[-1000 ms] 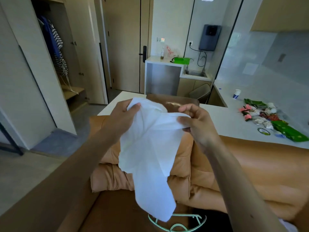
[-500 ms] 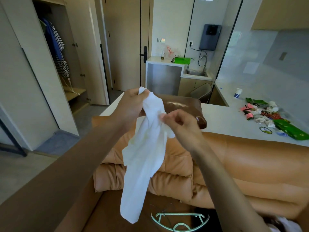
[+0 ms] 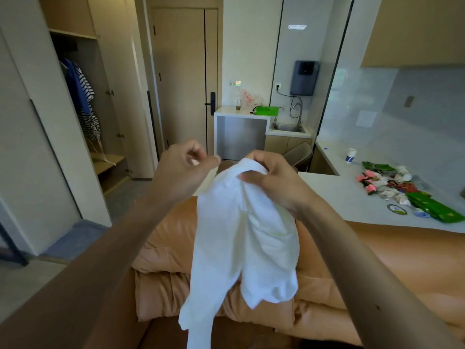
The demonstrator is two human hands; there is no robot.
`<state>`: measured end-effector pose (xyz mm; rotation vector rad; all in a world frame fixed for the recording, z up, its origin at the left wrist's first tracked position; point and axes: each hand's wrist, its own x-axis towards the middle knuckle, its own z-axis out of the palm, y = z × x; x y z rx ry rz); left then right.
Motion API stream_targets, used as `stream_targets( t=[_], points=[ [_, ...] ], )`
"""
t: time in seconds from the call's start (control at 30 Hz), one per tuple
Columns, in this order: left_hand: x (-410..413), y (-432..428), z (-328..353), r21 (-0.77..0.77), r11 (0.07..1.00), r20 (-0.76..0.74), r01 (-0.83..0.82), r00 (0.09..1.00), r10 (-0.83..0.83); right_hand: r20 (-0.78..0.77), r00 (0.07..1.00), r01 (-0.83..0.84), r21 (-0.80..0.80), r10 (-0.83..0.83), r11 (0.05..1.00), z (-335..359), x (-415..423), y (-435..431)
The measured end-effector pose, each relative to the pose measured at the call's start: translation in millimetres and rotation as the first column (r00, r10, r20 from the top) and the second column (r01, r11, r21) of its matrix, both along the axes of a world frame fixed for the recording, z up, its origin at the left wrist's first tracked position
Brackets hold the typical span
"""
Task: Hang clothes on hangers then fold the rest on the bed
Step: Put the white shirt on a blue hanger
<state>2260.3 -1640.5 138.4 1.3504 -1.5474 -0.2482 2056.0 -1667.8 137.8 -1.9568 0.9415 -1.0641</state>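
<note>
Currently held: soft white cotton garment (image 3: 241, 238), its bunched top gripped in my right hand (image 3: 274, 180), long axis hanging straight down above tan quilted bedding (image 3: 161, 290). My left hand (image 3: 183, 170) is just beside its upper-left edge, fingers curled; whether it pinches cloth, I cannot tell.

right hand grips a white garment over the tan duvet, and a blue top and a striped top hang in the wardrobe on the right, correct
No: the head view shows the wardrobe on the left, not the right. Otherwise yes: the right hand grips the white garment over the tan duvet, and the blue top and striped top hang in it.
</note>
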Motion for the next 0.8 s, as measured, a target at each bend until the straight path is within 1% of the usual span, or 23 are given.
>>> stream_targets(
  t=[0.03,0.07,0.1,0.13,0.17,0.2,0.27,0.3,0.43,0.57,0.6,0.7,0.73,0.77,0.8],
  points=[
    [-6,-2,4,0.015,0.994,-0.039,0.111,0.993,-0.111,-0.038,0.999,-0.027,-0.001,0.027,1.000,5,2,0],
    [-12,-4,8,0.075,0.962,-0.101,0.263,0.962,-0.255,-0.066,0.997,-0.049,0.004,0.049,0.999,9,5,-2],
    [-19,-7,10,0.148,0.895,-0.186,0.422,0.900,-0.394,-0.082,0.994,-0.071,0.010,0.072,0.997,12,6,-3],
    [-24,-10,11,0.207,0.816,-0.261,0.540,0.834,-0.486,-0.084,0.993,-0.085,0.023,0.087,0.996,16,5,-4],
    [-28,-13,11,0.246,0.755,-0.297,0.608,0.789,-0.538,-0.087,0.992,-0.086,0.036,0.088,0.996,20,2,-5],
    [-31,-14,10,0.271,0.722,-0.296,0.636,0.769,-0.567,-0.095,0.992,-0.084,0.050,0.088,0.995,24,-1,-5],
    [-33,-17,9,0.313,0.704,-0.248,0.638,0.770,-0.587,-0.136,0.988,-0.062,0.076,0.072,0.995,31,-13,-6],
    [-34,-17,10,0.333,0.704,-0.201,0.627,0.777,-0.597,-0.163,0.985,-0.049,0.091,0.063,0.995,34,-21,-7],
    [-39,-22,14,0.386,0.752,0.076,0.534,0.794,-0.603,-0.231,0.970,-0.028,0.177,0.070,0.984,42,-46,-9],
    [-35,-29,19,0.410,0.808,0.295,0.423,0.777,-0.556,-0.277,0.960,-0.009,0.154,0.051,0.988,51,-63,-7],
    [-32,-30,21,0.433,0.801,0.304,0.414,0.769,-0.562,-0.269,0.962,0.007,0.146,0.033,0.989,54,-67,-7],
    [-20,-33,23,0.513,0.733,0.234,0.448,0.748,-0.621,-0.255,0.966,0.072,0.088,-0.048,0.993,57,-79,-12],
    [-17,-35,23,0.506,0.731,0.223,0.457,0.750,-0.623,-0.257,0.962,0.106,0.044,-0.091,0.993,57,-82,-14],
    [-14,-38,23,0.472,0.750,0.216,0.464,0.764,-0.608,-0.257,0.956,0.143,-0.010,-0.140,0.990,58,-85,-15],
    [-12,-41,23,0.408,0.788,0.207,0.462,0.793,-0.572,-0.267,0.943,0.183,-0.078,-0.197,0.980,59,-86,-16]
  ],
)
